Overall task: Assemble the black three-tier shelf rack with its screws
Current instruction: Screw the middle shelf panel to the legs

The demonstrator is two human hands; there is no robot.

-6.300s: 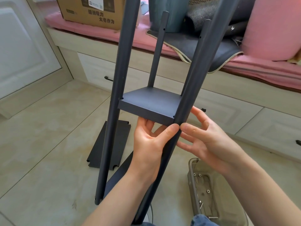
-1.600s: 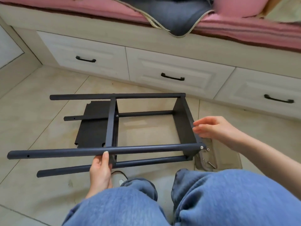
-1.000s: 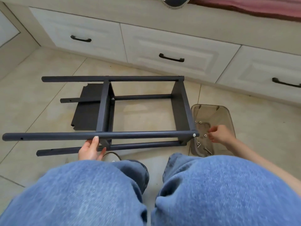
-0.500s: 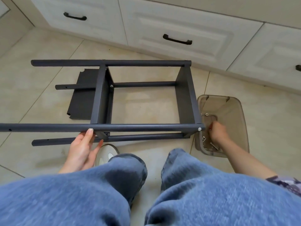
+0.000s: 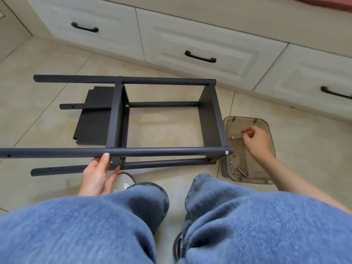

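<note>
You have four black poles (image 5: 122, 80) in the rack, two shelf panels (image 5: 211, 119) fixed between them, and one loose panel (image 5: 91, 119) at left of centre. One clear tray (image 5: 266, 130) at right holds about three screws (image 5: 241, 171). Three drawer handles (image 5: 200, 57) line the top. Two hands (image 5: 97, 176) show.

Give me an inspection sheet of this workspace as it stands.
Surface: beige tiled floor; the rack lies on it.
Job's things: black rack frame on its side, two shelves fitted between four poles; a third shelf panel flat on the floor under the poles; a screw head at the near pole's end.
Clutter: clear plastic tray holding loose screws.
Hands: left hand, fingers straight, touches the near pole; right hand over the tray, fingers curled, what it holds unclear.
Cables: nothing seen.
Surroundings: white drawers with black handles; the person's blue jeans and a shoe.
</note>
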